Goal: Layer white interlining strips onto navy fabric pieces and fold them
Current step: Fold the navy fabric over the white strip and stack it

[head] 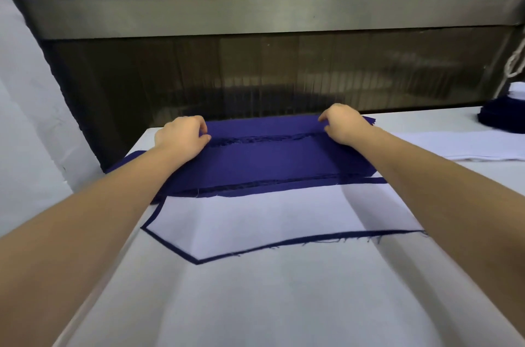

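A stack of navy fabric pieces (264, 156) lies across the far middle of the white table (255, 304). My left hand (181, 136) pinches the stack's frayed upper edge at its left end. At the right end of that same edge, my right hand (342, 123) pinches it with curled fingers. Nearer to me lies a navy piece covered by a white interlining strip (264, 219), with only a thin navy border showing around it.
More white interlining strips (466, 145) lie at the right. A dark navy pile (502, 116) sits at the far right edge. Behind the table rises a dark panel with a metal bar (255, 16). White cloth hangs at the left.
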`<control>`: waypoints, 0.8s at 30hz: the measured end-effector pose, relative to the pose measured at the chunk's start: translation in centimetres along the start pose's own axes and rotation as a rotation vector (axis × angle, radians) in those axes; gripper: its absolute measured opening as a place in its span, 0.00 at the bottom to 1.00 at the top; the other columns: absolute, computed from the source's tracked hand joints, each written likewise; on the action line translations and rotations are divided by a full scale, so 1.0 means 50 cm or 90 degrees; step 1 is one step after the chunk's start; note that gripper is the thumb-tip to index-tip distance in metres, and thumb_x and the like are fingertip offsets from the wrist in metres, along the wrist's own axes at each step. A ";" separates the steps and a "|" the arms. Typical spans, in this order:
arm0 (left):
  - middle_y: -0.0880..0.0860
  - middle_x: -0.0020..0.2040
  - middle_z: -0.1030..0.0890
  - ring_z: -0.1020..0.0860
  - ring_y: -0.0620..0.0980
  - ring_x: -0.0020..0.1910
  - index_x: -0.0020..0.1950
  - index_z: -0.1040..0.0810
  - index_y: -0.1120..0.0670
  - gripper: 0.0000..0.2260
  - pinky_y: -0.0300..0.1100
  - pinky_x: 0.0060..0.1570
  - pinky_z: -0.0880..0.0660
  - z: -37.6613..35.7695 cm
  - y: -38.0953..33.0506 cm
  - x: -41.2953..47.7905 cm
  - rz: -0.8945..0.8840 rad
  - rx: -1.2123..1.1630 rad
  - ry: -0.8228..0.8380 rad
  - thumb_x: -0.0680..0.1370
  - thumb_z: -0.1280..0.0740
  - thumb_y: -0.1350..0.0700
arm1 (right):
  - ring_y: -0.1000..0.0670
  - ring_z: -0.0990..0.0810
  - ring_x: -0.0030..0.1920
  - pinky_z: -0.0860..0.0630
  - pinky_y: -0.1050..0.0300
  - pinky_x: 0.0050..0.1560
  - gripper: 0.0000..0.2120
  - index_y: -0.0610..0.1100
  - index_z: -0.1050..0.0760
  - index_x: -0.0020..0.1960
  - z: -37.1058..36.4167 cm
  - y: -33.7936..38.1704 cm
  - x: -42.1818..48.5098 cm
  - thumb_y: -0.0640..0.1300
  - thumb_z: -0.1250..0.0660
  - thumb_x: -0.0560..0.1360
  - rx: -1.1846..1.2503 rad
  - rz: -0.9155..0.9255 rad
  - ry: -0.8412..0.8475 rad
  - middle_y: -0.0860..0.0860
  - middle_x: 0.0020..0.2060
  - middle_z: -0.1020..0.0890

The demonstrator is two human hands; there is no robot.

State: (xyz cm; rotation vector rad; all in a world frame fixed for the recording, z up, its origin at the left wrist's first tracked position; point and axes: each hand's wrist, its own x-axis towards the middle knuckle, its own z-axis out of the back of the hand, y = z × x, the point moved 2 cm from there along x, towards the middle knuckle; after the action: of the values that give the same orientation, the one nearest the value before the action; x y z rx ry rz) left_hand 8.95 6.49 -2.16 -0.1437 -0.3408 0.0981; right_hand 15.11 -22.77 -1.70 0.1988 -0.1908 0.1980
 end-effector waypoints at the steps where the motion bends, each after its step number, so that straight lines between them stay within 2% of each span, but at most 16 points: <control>1: 0.55 0.55 0.23 0.24 0.54 0.51 0.60 0.25 0.53 0.12 0.47 0.44 0.27 -0.002 -0.002 0.009 -0.008 0.019 0.002 0.78 0.35 0.50 | 0.41 0.27 0.63 0.29 0.49 0.63 0.18 0.40 0.28 0.67 -0.003 0.000 0.008 0.35 0.37 0.77 -0.011 0.000 0.009 0.42 0.64 0.26; 4: 0.55 0.62 0.26 0.26 0.56 0.59 0.66 0.26 0.52 0.18 0.49 0.52 0.27 -0.017 -0.006 0.033 -0.051 0.060 0.028 0.77 0.33 0.50 | 0.41 0.26 0.62 0.28 0.47 0.62 0.19 0.41 0.28 0.67 -0.008 -0.004 0.027 0.39 0.34 0.77 -0.041 0.002 0.036 0.42 0.63 0.24; 8: 0.53 0.64 0.24 0.29 0.55 0.64 0.65 0.24 0.52 0.15 0.52 0.60 0.29 -0.029 0.000 0.059 -0.094 0.047 0.062 0.78 0.33 0.53 | 0.41 0.25 0.60 0.28 0.50 0.56 0.16 0.42 0.26 0.65 -0.009 -0.013 0.049 0.41 0.34 0.77 -0.066 0.024 0.043 0.43 0.61 0.23; 11: 0.52 0.60 0.21 0.27 0.54 0.61 0.61 0.21 0.52 0.12 0.51 0.59 0.28 -0.031 0.002 0.066 -0.116 0.044 0.079 0.78 0.34 0.54 | 0.43 0.24 0.58 0.28 0.52 0.53 0.12 0.43 0.23 0.60 -0.011 -0.015 0.055 0.42 0.35 0.78 -0.064 0.078 0.059 0.45 0.58 0.21; 14: 0.52 0.60 0.21 0.26 0.55 0.60 0.59 0.20 0.51 0.11 0.52 0.57 0.27 -0.030 0.003 0.069 -0.127 0.060 0.076 0.80 0.37 0.55 | 0.44 0.23 0.57 0.27 0.52 0.55 0.15 0.43 0.23 0.61 -0.014 -0.013 0.051 0.46 0.34 0.77 -0.070 0.117 0.101 0.46 0.57 0.20; 18: 0.53 0.58 0.21 0.25 0.56 0.57 0.59 0.21 0.52 0.11 0.53 0.55 0.26 -0.024 0.001 0.073 -0.151 0.104 0.065 0.81 0.40 0.55 | 0.44 0.23 0.57 0.26 0.50 0.56 0.14 0.43 0.23 0.62 -0.010 -0.012 0.052 0.45 0.35 0.77 -0.087 0.137 0.112 0.46 0.57 0.20; 24: 0.53 0.54 0.21 0.26 0.54 0.55 0.56 0.22 0.53 0.08 0.52 0.51 0.25 -0.017 -0.001 0.077 -0.139 0.123 0.010 0.78 0.37 0.58 | 0.44 0.23 0.53 0.31 0.55 0.44 0.11 0.44 0.22 0.58 -0.010 -0.012 0.051 0.43 0.40 0.79 -0.092 0.130 0.046 0.46 0.53 0.20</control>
State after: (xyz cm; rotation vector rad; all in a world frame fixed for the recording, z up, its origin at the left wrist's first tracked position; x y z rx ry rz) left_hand 12.87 6.79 -1.70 0.0844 -0.3274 -0.0857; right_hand 17.79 -22.80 -1.77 0.0280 -0.1519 0.3917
